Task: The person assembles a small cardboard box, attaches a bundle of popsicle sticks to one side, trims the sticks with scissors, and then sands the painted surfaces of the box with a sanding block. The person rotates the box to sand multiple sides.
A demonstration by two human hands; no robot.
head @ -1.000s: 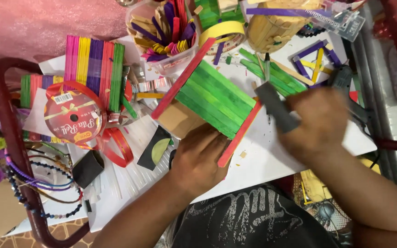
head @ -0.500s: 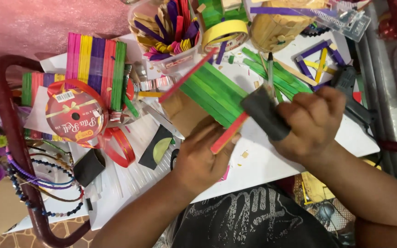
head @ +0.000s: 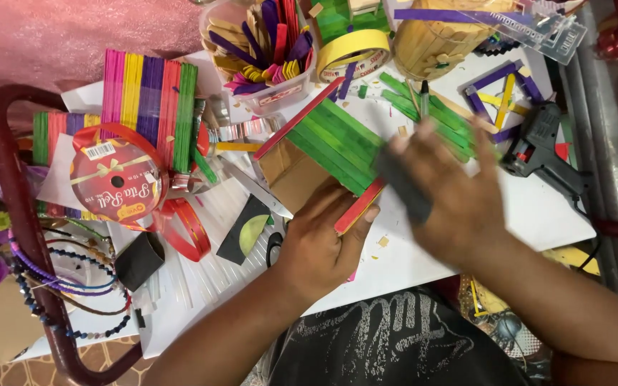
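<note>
A small craft house (head: pixel 327 154) with a green stick roof edged in red sticks lies on white paper. My left hand (head: pixel 320 243) grips its near end, fingers on the red edge stick and the cardboard wall. My right hand (head: pixel 445 196) is blurred, just right of the roof, fingers spread, with a dark grey flat piece (head: pixel 403 187) held under the fingers against the roof's right edge.
A black glue gun (head: pixel 541 154) lies at right. A tub of coloured sticks (head: pixel 270 57), a yellow tape roll (head: pixel 348 53) and a wooden stick cup (head: pixel 434 43) stand behind. A red ribbon spool (head: pixel 116 182), stick panels (head: pixel 151 96), beads (head: pixel 59 286) lie left.
My right hand has swung with the dark grey piece from the roof's right side down to its near right edge. My left hand stays on the house, which has turned slightly.
</note>
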